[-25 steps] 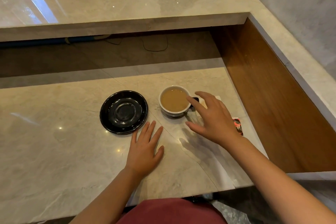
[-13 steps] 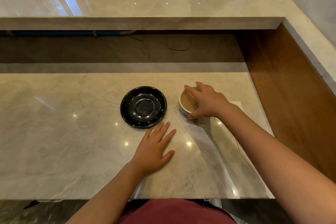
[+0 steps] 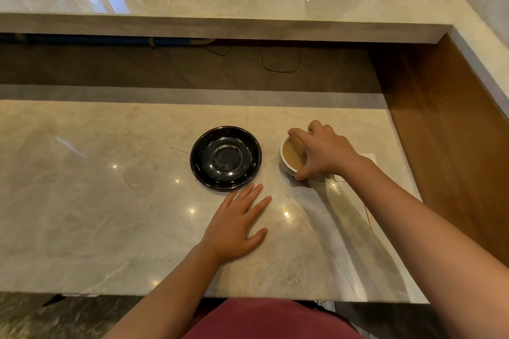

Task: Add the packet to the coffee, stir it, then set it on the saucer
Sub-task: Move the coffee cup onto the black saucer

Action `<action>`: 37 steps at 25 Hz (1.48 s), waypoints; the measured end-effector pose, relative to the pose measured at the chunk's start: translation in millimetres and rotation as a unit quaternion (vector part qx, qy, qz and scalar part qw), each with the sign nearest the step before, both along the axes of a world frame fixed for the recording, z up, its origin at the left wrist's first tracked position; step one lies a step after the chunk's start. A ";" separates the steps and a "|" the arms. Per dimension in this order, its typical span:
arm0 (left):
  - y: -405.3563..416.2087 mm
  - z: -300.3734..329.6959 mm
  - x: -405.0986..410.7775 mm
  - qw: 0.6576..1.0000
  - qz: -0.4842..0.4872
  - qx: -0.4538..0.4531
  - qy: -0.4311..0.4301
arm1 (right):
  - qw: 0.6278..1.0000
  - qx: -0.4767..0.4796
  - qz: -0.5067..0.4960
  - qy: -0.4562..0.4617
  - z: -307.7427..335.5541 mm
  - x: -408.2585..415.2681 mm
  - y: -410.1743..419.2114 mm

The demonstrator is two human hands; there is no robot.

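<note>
A white cup of milky coffee [image 3: 289, 158] stands on the marble counter, right of an empty black saucer [image 3: 225, 158]. My right hand [image 3: 322, 150] lies over the cup from the right, with fingers curled on the far rim and the thumb on the near side, gripping it. The cup's right half and its handle are hidden under that hand. My left hand [image 3: 237, 224] rests flat on the counter just below the saucer, fingers spread, holding nothing. No packet shows in this frame.
A white napkin [image 3: 367, 158] peeks out behind my right wrist. A thin wooden stick [image 3: 368, 216] lies on the counter beside my right forearm. A wooden side panel [image 3: 446, 146] closes the right side. A raised marble shelf [image 3: 220, 27] overhangs the back.
My right hand moved from beside the cup onto it and closed around the rim. The camera tilted down and shifted. My left hand stayed flat on the counter.
</note>
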State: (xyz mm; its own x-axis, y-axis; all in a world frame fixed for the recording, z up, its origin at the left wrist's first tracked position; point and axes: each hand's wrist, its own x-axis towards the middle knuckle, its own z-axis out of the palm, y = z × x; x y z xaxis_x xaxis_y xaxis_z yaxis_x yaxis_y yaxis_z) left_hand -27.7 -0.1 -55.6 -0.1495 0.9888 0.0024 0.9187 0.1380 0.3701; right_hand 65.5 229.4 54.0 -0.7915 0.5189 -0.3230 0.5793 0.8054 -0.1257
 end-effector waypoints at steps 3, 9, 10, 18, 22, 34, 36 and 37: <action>0.7 -0.6 0.1 1.000 0.002 -0.005 0.001 | 1.000 0.001 0.007 0.004 4.6 -2.3 -6.5; 0.4 -2.1 -1.2 1.000 0.001 0.003 0.005 | 0.998 0.009 0.032 0.050 27.8 -25.8 -21.9; 0.4 -2.1 -1.4 1.000 0.000 0.006 0.004 | 0.997 0.008 0.039 0.059 30.9 -32.1 -25.5; 0.5 -4.9 -3.0 1.000 -0.013 0.022 0.005 | 0.991 -0.026 0.085 0.105 27.0 -87.3 -60.4; 1.2 -5.2 -2.9 1.000 -0.011 0.023 0.007 | 0.989 -0.029 0.101 0.103 16.1 -105.0 -71.8; 0.8 -5.5 -3.5 0.999 -0.010 0.044 -0.005 | 0.991 -0.023 0.115 0.065 3.2 -125.3 -78.2; 0.6 -5.5 -3.2 0.999 -0.010 0.045 -0.007 | 0.991 -0.022 0.118 0.052 4.0 -125.5 -77.6; 0.7 -5.3 -3.1 0.999 -0.009 0.044 -0.007 | 0.991 -0.022 0.119 0.047 4.5 -125.1 -77.3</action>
State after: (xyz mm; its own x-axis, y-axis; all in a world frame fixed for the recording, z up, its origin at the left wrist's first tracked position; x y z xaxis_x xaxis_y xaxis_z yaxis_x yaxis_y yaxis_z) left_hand -30.8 0.6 -60.9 -0.1323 0.9873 0.0880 0.9152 0.0876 0.3933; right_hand -59.6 152.2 58.5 -0.9177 0.3004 -0.2599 0.3569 0.9107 -0.2078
